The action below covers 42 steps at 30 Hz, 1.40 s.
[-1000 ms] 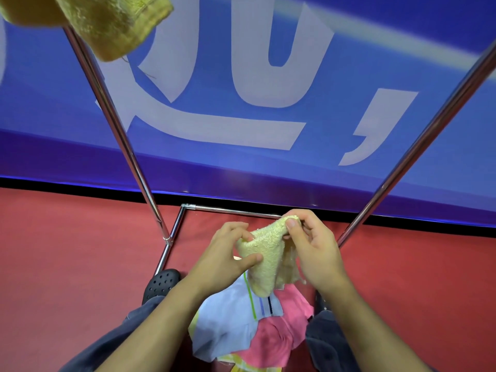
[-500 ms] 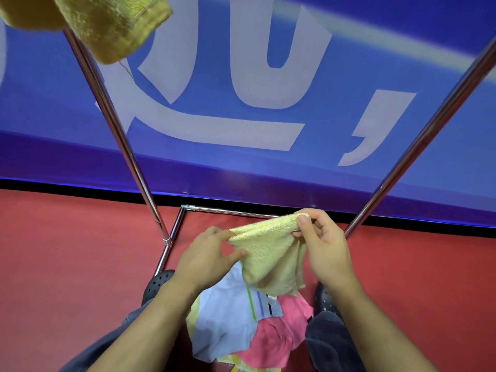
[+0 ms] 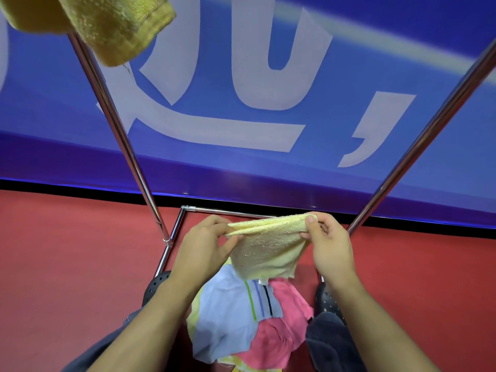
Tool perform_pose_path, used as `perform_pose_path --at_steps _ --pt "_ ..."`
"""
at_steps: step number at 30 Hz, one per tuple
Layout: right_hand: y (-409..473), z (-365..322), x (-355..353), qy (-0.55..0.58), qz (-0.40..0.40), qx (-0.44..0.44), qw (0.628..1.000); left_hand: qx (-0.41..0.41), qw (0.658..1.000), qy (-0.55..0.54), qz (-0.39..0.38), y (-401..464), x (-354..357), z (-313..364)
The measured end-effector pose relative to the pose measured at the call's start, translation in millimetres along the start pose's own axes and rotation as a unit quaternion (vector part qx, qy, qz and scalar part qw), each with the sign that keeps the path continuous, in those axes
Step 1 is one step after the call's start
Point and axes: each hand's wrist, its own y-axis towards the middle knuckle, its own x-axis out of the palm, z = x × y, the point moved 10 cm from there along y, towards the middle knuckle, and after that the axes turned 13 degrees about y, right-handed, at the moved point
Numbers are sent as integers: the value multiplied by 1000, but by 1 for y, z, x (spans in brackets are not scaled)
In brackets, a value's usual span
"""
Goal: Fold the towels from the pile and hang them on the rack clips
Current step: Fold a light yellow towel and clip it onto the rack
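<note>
Red floor, blue banner behind the rack [image 3: 115, 124]. Left hand [image 3: 204, 248] and right hand [image 3: 328, 245] each pinch a top corner of the pale yellow towel [image 3: 265, 251], doubled, above the pile [image 3: 241, 318]. Folding step appears underway; next likely needs lifting to a clip, none visible.

Red floor [image 3: 67, 264], running to a black strip at the foot of a blue banner [image 3: 241, 162]. On it: chrome rack base bar [image 3: 230, 210], just beyond the fingers [image 3: 214, 224]; two slanted rack poles [image 3: 118, 130] rising either side of them; towel pile [image 3: 241, 318] below the fingers, blue, pink and yellow pieces overlapping; two black perforated shoes [image 3: 157, 287], one each side of the pile.
</note>
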Motion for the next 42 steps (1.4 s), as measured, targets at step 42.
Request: perform_pose_path --at_steps 42 --pt "4 15 3 -29 -30 26 999 127 954 -33 -270 -32 64 48"
